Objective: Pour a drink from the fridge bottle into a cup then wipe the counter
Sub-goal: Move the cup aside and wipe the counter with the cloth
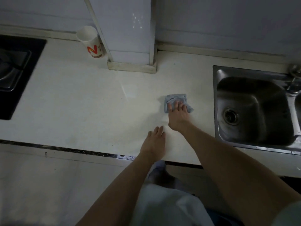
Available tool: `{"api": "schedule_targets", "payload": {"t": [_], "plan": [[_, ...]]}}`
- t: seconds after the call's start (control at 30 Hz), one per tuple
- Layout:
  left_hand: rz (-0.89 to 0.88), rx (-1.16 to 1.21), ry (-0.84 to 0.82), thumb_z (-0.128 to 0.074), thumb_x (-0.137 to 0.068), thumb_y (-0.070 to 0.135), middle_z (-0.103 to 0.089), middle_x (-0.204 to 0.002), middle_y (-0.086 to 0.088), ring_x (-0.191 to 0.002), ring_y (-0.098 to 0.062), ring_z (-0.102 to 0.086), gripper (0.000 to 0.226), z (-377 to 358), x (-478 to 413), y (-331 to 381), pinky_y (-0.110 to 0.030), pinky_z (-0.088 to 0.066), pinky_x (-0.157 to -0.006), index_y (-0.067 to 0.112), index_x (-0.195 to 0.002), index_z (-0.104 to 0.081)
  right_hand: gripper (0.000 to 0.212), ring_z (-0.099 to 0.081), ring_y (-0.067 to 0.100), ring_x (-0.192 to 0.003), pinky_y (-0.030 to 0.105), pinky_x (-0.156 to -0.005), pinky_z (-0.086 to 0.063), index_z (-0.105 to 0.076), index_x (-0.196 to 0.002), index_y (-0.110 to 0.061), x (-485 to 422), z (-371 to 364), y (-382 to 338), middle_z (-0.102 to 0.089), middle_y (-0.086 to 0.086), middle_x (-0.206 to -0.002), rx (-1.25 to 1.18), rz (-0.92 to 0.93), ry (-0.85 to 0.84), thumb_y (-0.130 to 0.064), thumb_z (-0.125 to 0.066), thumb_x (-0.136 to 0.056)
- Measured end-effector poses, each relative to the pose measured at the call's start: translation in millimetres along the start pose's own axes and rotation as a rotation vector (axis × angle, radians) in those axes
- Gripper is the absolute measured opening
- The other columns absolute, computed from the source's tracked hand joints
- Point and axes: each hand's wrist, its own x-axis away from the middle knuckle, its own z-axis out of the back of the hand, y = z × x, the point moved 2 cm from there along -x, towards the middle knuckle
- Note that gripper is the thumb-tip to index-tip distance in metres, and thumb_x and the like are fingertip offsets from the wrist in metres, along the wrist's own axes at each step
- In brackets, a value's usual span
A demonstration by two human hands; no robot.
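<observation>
Forearms (228, 160): both bare, reaching over the white stone counter (81, 103) edge.
Left hand (155, 141): fingers straight, flat on the counter, likely bracing.
Right hand (176, 116): fingers spread flat, pressing the crumpled blue-grey cloth (175, 97) beside the steel sink (244, 103), to wipe.
White paper cup with red print (91, 43): standing by the back wall, well clear of the wiping.
Bottle: not in view.

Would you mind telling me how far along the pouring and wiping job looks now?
Pouring seems done: no bottle is in view and the paper cup stands at the back of the counter, its contents not visible. In hand: the right hand presses a blue cloth on the counter beside the sink, left hand flat nearby. Left: likely the remaining counter.
</observation>
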Motion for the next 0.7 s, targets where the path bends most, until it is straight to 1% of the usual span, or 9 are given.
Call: {"api": "schedule_targets", "payload": {"t": [0.07,0.17,0.3,0.33,0.43,0.47,0.57,0.7], "plan": [[-0.016,-0.034,-0.015,-0.048,-0.095,0.018,-0.010,-0.163,-0.012,-0.148,-0.029,-0.015,0.061,3,-10,3,-0.044,-0.018,-0.121,0.004,-0.150,-0.027,0.081,0.011,0.042,-0.147,0.048,-0.121,0.004,0.010,-0.154,-0.012,-25,14,9,0.015,0.025,-0.158,0.028,0.022,0.001,-0.026,-0.046,-0.096],[-0.063,-0.074,-0.076,-0.043,-0.096,0.016,-0.001,-0.165,-0.011,-0.152,-0.027,-0.001,0.061,3,-20,10,-0.048,-0.008,-0.123,0.008,-0.153,-0.022,0.081,0.011,0.042,-0.147,0.048,-0.121,0.004,0.012,-0.153,-0.012,-59,35,21,0.017,0.024,-0.158,0.061,0.054,-0.009,-0.025,-0.044,-0.097],[-0.024,-0.037,-0.113,-0.046,-0.096,0.017,0.000,-0.165,-0.011,-0.152,-0.029,0.002,0.062,-4,-26,22,-0.053,-0.007,-0.123,0.008,-0.152,-0.023,0.082,0.010,0.041,-0.147,0.048,-0.121,0.002,0.012,-0.153,-0.013,-94,60,33,0.017,0.021,-0.159,0.110,0.090,-0.002,-0.029,-0.045,-0.097],[-0.013,-0.034,-0.121,-0.047,-0.096,0.017,-0.001,-0.165,-0.012,-0.152,-0.030,0.002,0.062,-5,-27,23,-0.053,-0.007,-0.123,0.007,-0.152,-0.024,0.081,0.008,0.041,-0.147,0.048,-0.121,0.000,0.010,-0.153,-0.013,-102,64,36,0.015,0.021,-0.159,0.118,0.097,0.007,-0.029,-0.045,-0.097],[-0.003,-0.022,-0.160,-0.043,-0.097,0.016,-0.002,-0.165,-0.011,-0.152,-0.029,0.001,0.059,-1,-32,23,-0.052,-0.007,-0.123,0.007,-0.153,-0.024,0.077,-0.010,0.040,-0.146,0.049,-0.119,-0.013,-0.005,-0.151,-0.013,-123,77,42,-0.005,0.021,-0.158,0.127,0.089,0.071,-0.029,-0.051,-0.092],[-0.004,-0.017,-0.175,-0.042,-0.098,0.015,-0.003,-0.165,-0.011,-0.152,-0.029,0.000,0.059,2,-34,23,-0.052,-0.008,-0.123,0.007,-0.153,-0.025,0.076,-0.014,0.039,-0.145,0.050,-0.119,-0.015,-0.007,-0.151,-0.013,-128,80,43,-0.009,0.021,-0.158,0.127,0.085,0.086,-0.028,-0.052,-0.091],[-0.014,-0.020,-0.206,-0.044,-0.098,0.014,-0.005,-0.164,-0.012,-0.152,-0.029,-0.003,0.057,8,-37,22,-0.051,-0.011,-0.123,0.006,-0.153,-0.027,0.077,-0.009,0.039,-0.147,0.050,-0.120,-0.009,-0.003,-0.153,-0.012,-136,84,42,-0.004,0.022,-0.159,0.107,0.089,0.104,-0.027,-0.049,-0.093],[-0.012,-0.027,-0.216,-0.047,-0.097,0.013,-0.006,-0.164,-0.012,-0.151,-0.030,-0.004,0.058,7,-37,21,-0.051,-0.012,-0.123,0.006,-0.151,-0.029,0.077,-0.002,0.038,-0.148,0.049,-0.121,-0.006,0.001,-0.154,-0.014,-135,79,49,0.003,0.020,-0.161,0.109,0.111,0.131,-0.026,-0.047,-0.095]]}}
